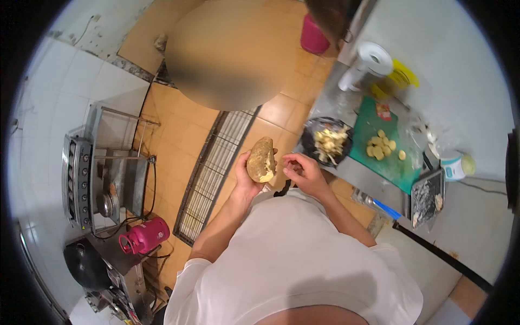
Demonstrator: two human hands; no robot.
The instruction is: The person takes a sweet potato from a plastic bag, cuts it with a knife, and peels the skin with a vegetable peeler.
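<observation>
My left hand is wrapped round a large potato, held upright in front of my body. Rough brown skin covers most of it, with pale yellow flesh bared at its lower end. Just to the right and apart from it is my right hand, its fingers curled in towards the thumb. Whatever those fingers may hold is hidden or too small to make out. Beyond the right hand, a black bag-lined bowl holds pale peelings. Several pale yellow pieces lie on a green cutting board.
The metal counter on the right carries a white appliance, a yellow item, a tub and a dark tray. A floor grate runs ahead. Left stand a stove and pink gas cylinder.
</observation>
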